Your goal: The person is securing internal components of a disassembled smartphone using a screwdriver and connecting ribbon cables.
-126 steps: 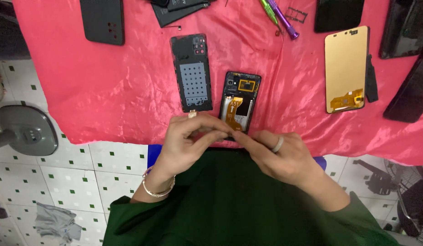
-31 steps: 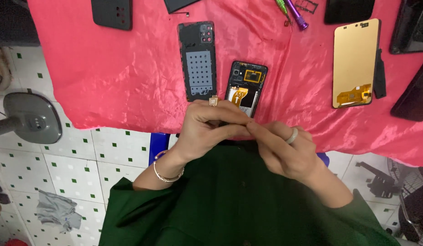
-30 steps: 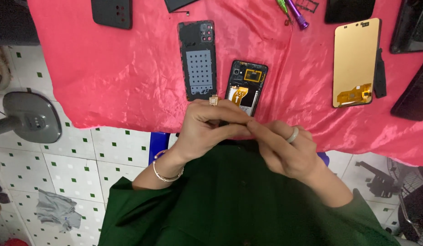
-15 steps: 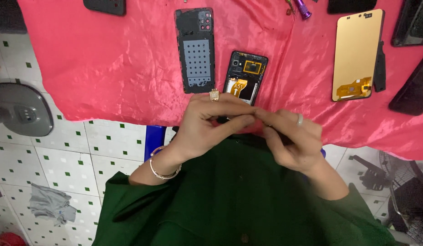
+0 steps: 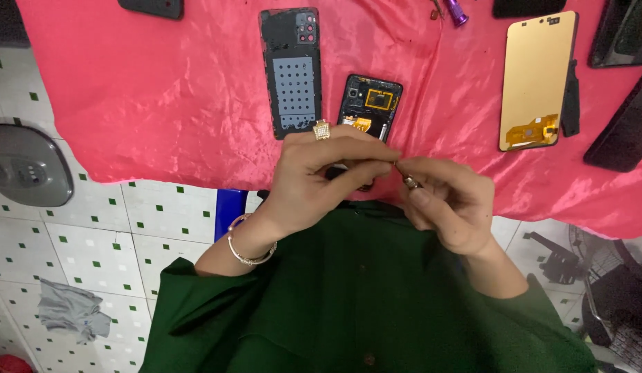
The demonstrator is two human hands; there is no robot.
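Head view: both hands meet at the cloth's near edge.
Left hand [image 5: 321,179]: fingers curled over the phone's lower end, gripping it.
Right hand [image 5: 445,204]: fingertips pinched shut on a small metal tool [image 5: 406,177].
Phone [image 5: 369,103]: opened, black frame, gold parts showing, flat on the pink cloth [image 5: 162,97].
Beside it: black back cover [image 5: 293,72] just left; gold panel [image 5: 535,79] well right.

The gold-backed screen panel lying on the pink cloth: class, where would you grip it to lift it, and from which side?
Probably by the long edges of the gold-backed screen panel, pinched from above. It lies flat on the pink cloth, and its orange flex cable at the near end looks fragile, so keep fingers off it.
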